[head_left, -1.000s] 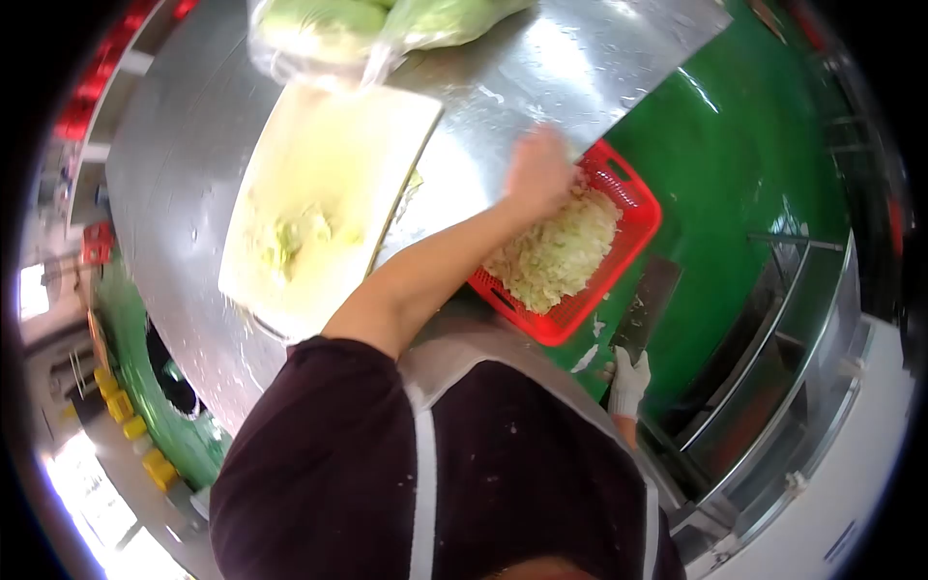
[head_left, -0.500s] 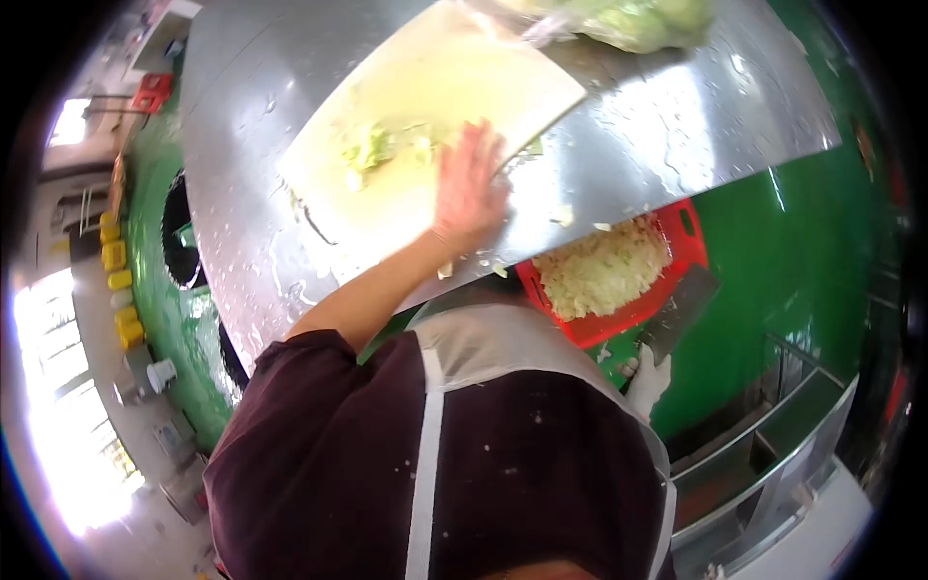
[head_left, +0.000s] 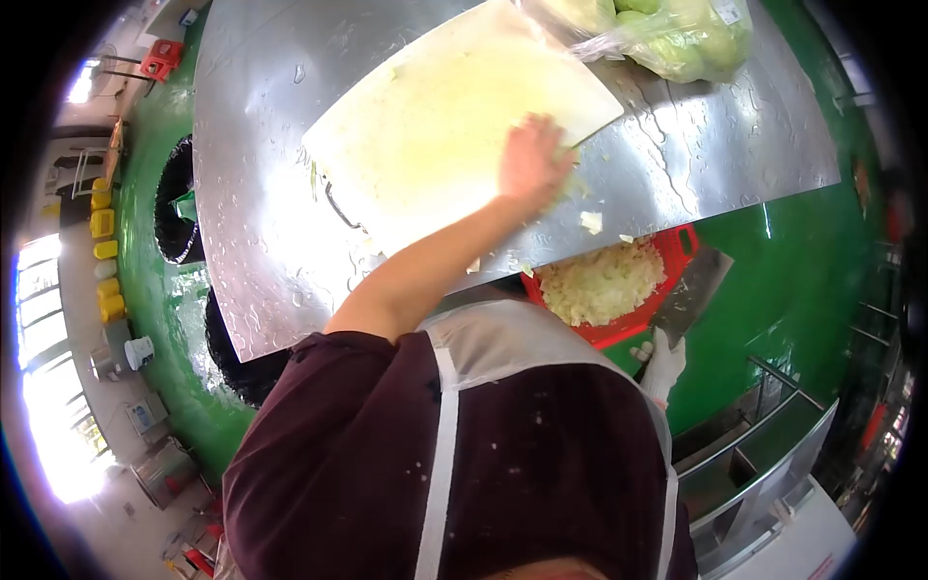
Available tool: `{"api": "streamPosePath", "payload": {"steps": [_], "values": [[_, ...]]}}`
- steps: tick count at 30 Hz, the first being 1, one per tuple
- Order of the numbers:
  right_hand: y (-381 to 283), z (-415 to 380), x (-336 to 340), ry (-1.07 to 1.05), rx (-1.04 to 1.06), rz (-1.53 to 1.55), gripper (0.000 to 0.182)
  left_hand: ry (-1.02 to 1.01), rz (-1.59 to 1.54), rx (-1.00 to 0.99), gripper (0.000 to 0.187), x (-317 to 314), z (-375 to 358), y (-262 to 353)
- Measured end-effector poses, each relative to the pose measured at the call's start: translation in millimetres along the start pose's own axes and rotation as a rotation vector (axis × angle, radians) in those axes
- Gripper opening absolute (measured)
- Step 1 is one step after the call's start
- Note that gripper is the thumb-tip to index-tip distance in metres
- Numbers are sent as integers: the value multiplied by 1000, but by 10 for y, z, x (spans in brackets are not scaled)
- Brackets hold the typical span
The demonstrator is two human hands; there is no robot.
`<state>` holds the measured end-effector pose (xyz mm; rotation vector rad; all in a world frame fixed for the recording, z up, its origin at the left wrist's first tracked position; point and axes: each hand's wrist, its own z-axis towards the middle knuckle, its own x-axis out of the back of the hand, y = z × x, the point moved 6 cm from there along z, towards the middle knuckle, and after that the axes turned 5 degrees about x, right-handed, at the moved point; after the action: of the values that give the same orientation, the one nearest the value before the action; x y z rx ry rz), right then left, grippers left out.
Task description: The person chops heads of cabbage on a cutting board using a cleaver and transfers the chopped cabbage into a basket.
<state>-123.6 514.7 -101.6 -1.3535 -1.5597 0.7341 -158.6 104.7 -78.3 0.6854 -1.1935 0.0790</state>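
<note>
My bare left hand (head_left: 535, 166) is slightly blurred at the right edge of the pale cutting board (head_left: 425, 126), fingers stretched out, with small green scraps beside it. In my gloved right hand (head_left: 665, 365), low at my right side, is the handle of a cleaver (head_left: 694, 290); its broad blade points up and away from me. Beside the blade and below the table edge, a red plastic basket (head_left: 691, 240) holds a heap of chopped cabbage (head_left: 601, 282). A few cut cabbage pieces (head_left: 592, 222) lie on the metal table between board and basket.
A clear plastic bag of whole cabbages (head_left: 691, 39) sits at the far right of the wet steel table (head_left: 251, 116). Black-lined bins (head_left: 177, 208) stand left of the table on the green floor. A metal rack (head_left: 764, 454) is at my lower right.
My left hand has moved right across the board to its edge, and the green scraps have left the board's middle. The cleaver remains in my right hand.
</note>
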Motion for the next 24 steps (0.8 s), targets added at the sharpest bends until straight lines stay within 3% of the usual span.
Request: {"api": "streamPosePath", "payload": {"steps": [3, 5, 7, 8, 10, 12, 15, 18, 24], "values": [[-31, -32, -21, -5, -3, 4, 22, -276, -428, -206, 53, -81, -290, 622], [-80, -50, -47, -13, 9, 17, 22, -243, -425, -324, 57, -1, -464, 732], [-134, -120, -68, -23, 11, 26, 22, -231, -459, -298, 62, 427, -608, 514], [-83, -102, -55, -15, -1, 18, 21, -185, -424, -353, 70, 620, -750, 307], [45, -61, 12, 8, -21, 11, 19, -295, -43, -399, 76, 838, -1182, -169], [132, -43, 22, 3, -38, -4, 18, -467, 97, -420, 79, 723, -1680, -566], [240, 3, 26, 11, -91, 50, 18, -427, 151, -353, 80, 530, -1600, -387], [145, -54, -51, -7, -101, 150, 16, -395, 26, -333, 96, 240, -1172, 50], [-4, -168, 124, 65, -59, 22, 16, -293, -19, -292, 125, -184, -368, 593]]}}
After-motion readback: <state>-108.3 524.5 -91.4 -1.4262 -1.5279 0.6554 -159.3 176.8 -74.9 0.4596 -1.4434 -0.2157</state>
